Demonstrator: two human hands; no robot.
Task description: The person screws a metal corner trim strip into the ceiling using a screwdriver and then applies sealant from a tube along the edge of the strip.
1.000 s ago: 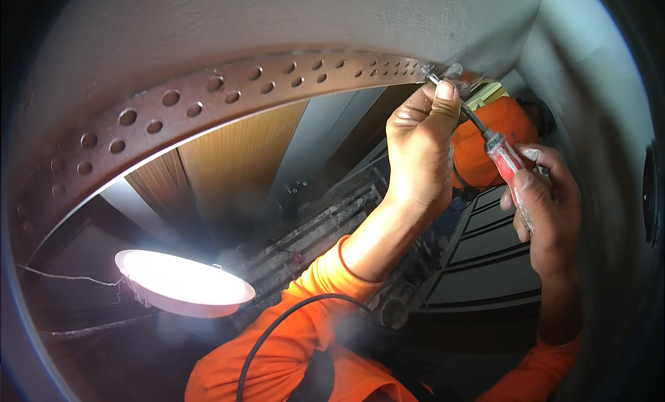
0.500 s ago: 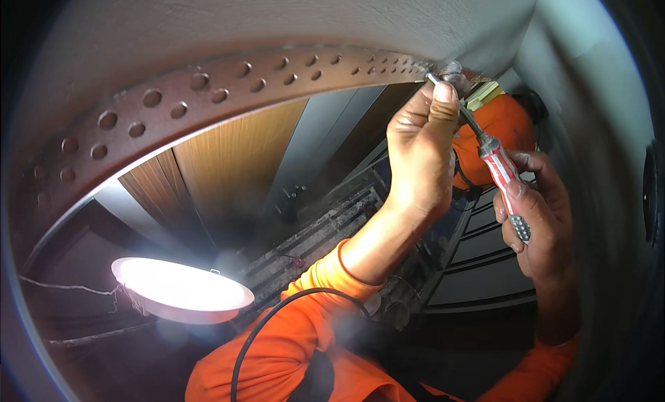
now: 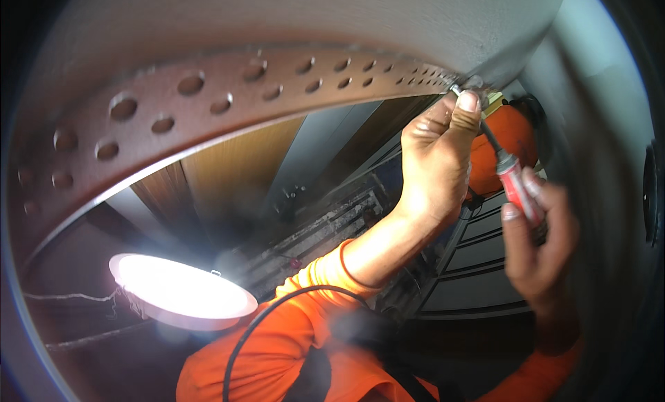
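A brown metal strip (image 3: 208,125) with rows of round holes curves along under a pale ceiling. At its far right end my left hand (image 3: 440,156) is raised and closed, thumb and fingers pinching the front of a screwdriver's shaft. A small bright metal tip (image 3: 455,89) shows past the thumb, against the strip's end; I cannot tell whether it is a screw or the shaft's end. Below and to the right, my right hand (image 3: 544,239) holds the screwdriver (image 3: 515,184) by its red handle between thumb and fingers. The handle's lower end is hidden by that hand.
A bright round lamp (image 3: 183,291) hangs at lower left, with thin wires beside it. A black cable (image 3: 253,326) loops across my left sleeve. Beyond my hands is an orange rounded shape (image 3: 509,142), perhaps a person's clothing. A pale wall (image 3: 603,76) rises close on the right.
The strip and both hands appear a little farther right in the picture. My right hand's fingers have shifted on the screwdriver handle, covering its lower end. The left hand keeps its pinch.
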